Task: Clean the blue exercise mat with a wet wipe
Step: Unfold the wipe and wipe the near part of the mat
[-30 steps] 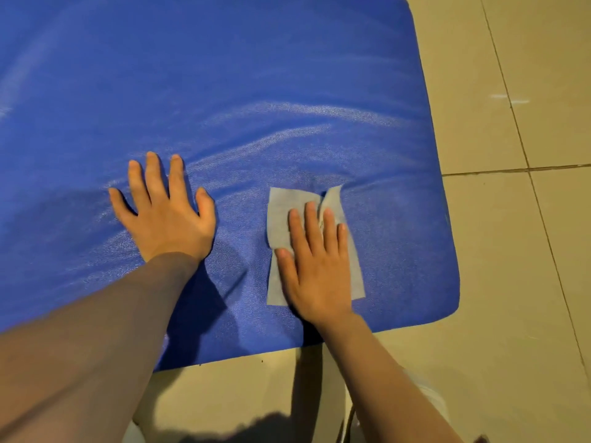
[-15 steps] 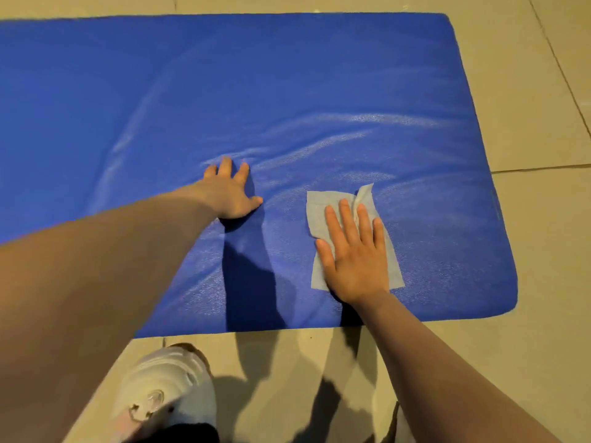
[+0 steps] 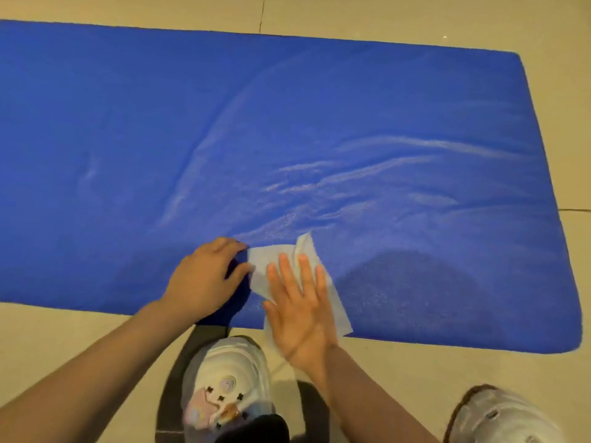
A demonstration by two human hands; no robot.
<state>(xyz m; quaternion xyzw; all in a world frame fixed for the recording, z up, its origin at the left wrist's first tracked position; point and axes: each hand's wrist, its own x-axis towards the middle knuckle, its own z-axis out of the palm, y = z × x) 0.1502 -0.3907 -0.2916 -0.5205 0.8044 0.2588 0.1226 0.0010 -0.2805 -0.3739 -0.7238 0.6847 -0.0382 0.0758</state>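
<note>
Moved: both hands sit closer to the near edge of the mat than half a second ago, and the left hand has come across from its own spot to the wipe's left edge. More of the mat shows, and two shoes are in view.
Right hand: the right hand [image 3: 299,310] lies flat on the wet wipe [image 3: 271,266] with its fingers straight and a little spread. It presses the wipe down. It does not pinch it.
Left hand: the left hand [image 3: 206,279] has curled fingers. Its thumb and fingertips are at the wipe's left edge. It looks like it touches or starts to pinch that edge, but this is hard to tell.
Wipe: it lies on the blue exercise mat [image 3: 128,139], close to the near edge and toward the right end. One corner hangs over the mat's edge onto the tiled floor [image 3: 64,340].
Mat: its long side runs left to right. Shiny wet streaks cover the part just past the wipe and out to the right. The far left part looks dull and dry.
Which way next: the dry part lies to the left of the hands, so the left hand is nearer to it. A swipe would likely go left along the long side.
Shoes: a white shoe [image 3: 227,385] stands just below the hands, and another shoe [image 3: 499,417] is at the bottom right.
</note>
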